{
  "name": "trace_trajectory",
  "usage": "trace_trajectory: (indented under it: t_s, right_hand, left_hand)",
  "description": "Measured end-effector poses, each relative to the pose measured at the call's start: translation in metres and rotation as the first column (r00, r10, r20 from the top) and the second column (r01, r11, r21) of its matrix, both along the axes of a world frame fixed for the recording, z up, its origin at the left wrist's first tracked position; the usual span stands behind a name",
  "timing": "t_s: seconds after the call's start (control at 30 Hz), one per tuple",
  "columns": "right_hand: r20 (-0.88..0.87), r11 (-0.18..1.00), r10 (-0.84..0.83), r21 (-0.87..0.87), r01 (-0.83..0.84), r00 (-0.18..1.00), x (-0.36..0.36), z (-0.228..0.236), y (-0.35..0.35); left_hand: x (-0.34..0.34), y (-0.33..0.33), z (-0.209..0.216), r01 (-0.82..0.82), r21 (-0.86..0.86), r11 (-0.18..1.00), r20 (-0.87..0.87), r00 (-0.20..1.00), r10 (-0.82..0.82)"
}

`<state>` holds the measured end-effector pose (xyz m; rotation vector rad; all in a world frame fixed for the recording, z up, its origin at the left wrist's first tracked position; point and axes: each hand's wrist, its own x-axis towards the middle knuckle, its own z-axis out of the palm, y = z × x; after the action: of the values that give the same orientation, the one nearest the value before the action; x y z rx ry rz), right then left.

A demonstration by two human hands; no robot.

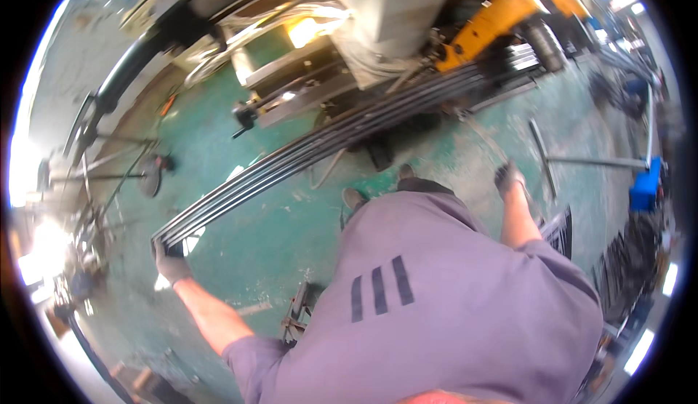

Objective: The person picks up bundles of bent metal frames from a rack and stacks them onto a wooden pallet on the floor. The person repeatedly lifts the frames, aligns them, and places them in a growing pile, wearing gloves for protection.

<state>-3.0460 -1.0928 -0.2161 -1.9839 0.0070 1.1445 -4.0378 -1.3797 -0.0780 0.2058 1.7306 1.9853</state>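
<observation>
A bundle of several long dark metal tubes [291, 153] slants across the view, from lower left up to the machine at upper right. My left hand [172, 264], in a grey glove, grips the tubes at their near left end, its fingers around the end of the bundle. My right hand [509, 177], gloved as well, is held out to the right, well apart from the tubes. Its fingers look curled in, and I make out nothing in them, though the picture is slightly blurred there.
Ahead stands a machine with a yellow arm [487, 22], a pale cabinet [389, 11] and a metal vise-like block with a crank [291, 88]. A metal stand [596, 162] and a blue box [645, 186] are at right. Green floor [240, 280] lies below.
</observation>
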Motion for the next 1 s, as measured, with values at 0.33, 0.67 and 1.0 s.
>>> trace_trajectory:
  t_s: [0.33, 0.67, 1.0]
  right_hand:
    - [-0.03, 0.976, 0.213, -0.028, -0.214, 0.977, -0.008, 0.01, 0.041]
    - [-0.098, 0.873, 0.443, -0.18, -0.454, 0.891, 0.089, -0.048, 0.108]
    - [0.06, 0.686, 0.716, -0.246, -0.685, 0.695, 0.191, 0.003, 0.211]
  left_hand:
    - [0.08, 0.031, -0.022, -0.318, 0.041, 0.947, 0.109, 0.944, 0.312]
    - [0.453, 0.155, -0.16, -0.196, -0.226, 0.954, 0.745, 0.596, 0.299]
    - [0.673, 0.263, -0.163, 0.513, -0.35, 0.783, 0.609, 0.76, -0.226]
